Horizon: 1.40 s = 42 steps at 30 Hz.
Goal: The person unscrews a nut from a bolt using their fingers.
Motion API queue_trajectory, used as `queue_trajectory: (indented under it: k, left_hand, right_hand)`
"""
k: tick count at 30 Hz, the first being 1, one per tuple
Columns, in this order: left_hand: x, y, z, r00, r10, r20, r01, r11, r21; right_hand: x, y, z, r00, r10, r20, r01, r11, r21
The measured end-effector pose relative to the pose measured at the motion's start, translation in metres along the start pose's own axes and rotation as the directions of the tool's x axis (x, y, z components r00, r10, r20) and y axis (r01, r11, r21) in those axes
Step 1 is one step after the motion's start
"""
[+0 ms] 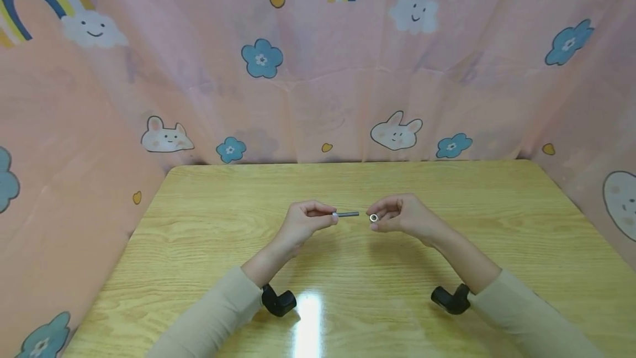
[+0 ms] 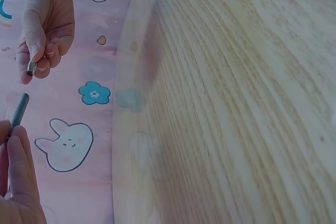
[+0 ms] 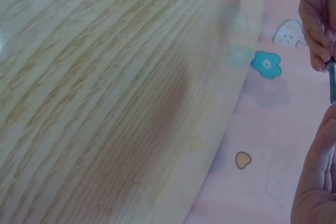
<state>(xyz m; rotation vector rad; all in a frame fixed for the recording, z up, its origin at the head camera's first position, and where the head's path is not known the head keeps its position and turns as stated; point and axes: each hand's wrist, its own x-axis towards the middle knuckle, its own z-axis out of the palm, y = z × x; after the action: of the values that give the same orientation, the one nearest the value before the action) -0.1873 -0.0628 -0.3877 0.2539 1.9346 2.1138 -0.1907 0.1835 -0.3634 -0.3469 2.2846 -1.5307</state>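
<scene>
A grey threaded bolt (image 1: 348, 214) points rightward from my left hand (image 1: 309, 222), which pinches its left end between thumb and fingers. My right hand (image 1: 404, 217) pinches a small metal nut (image 1: 374, 218) by its edge, its hole showing in the head view. Only a small gap separates the bolt's free tip from the nut, and both are held above the table. In the left wrist view the thread on the bolt (image 2: 20, 109) is plain, with the nut (image 2: 31, 68) beyond its tip. The right wrist view shows the bolt (image 3: 333, 82) at its edge; the nut is hidden there.
Below the hands spreads a wood-grain table (image 1: 223, 203) with a bright reflection near its front. A pink printed curtain (image 1: 318, 98) hangs behind it and along both sides. Black wrist devices (image 1: 279, 301) sit by both sleeves.
</scene>
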Motion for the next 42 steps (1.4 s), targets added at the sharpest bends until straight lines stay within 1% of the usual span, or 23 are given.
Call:
queue_trajectory:
  k: [2,6,8,11,16,19,27,31,35,38,42]
  left_hand:
    - [0.001,-0.001,0.000,1.000,0.000,-0.003,0.000,1.000,-0.003]
    - [0.004,-0.004,0.002,1.000,-0.027,-0.014,0.026,1.000,-0.002]
    - [0.005,-0.006,0.003,0.999,-0.045,-0.017,0.045,0.999,0.005]
    - [0.007,-0.009,0.003,0.998,-0.055,-0.020,0.055,0.998,0.005]
    - [0.009,-0.014,0.003,0.999,-0.038,-0.017,0.038,0.999,-0.002]
    - [0.011,-0.017,0.003,0.999,-0.039,-0.021,0.039,0.999,0.003]
    - [0.013,-0.021,0.003,0.998,-0.050,-0.023,0.052,0.997,0.060]
    - [0.014,-0.018,0.002,0.998,-0.064,-0.024,0.066,0.995,0.073]
    - [0.008,-0.006,0.005,0.997,-0.071,-0.027,0.073,0.991,0.108]
    - [0.004,0.002,0.008,0.997,-0.064,-0.029,0.068,0.990,0.127]
    - [0.003,0.002,0.009,0.997,-0.075,-0.037,0.079,0.990,0.119]
  right_hand:
    - [0.002,0.001,0.000,1.000,-0.008,0.002,0.008,1.000,-0.004]
    - [0.004,0.001,0.000,1.000,-0.023,0.011,0.023,1.000,0.003]
    - [0.004,0.002,0.001,1.000,-0.020,0.012,0.020,1.000,0.011]
    - [0.005,0.004,0.002,1.000,-0.014,0.014,0.014,1.000,0.018]
    - [0.006,0.005,0.003,1.000,-0.015,0.013,0.015,1.000,0.014]
    - [0.006,0.007,0.003,1.000,-0.013,0.011,0.013,1.000,0.013]
    - [0.004,0.014,0.004,1.000,0.006,0.005,-0.006,1.000,0.018]
    - [0.004,0.017,0.005,1.000,0.020,0.004,-0.020,0.999,0.045]
    - [0.005,0.023,0.006,1.000,0.021,0.015,-0.022,0.998,0.066]
    - [0.005,0.027,0.007,1.000,0.019,0.019,-0.020,0.997,0.069]
    - [0.004,0.031,0.007,1.000,-0.004,0.026,0.002,0.998,0.070]
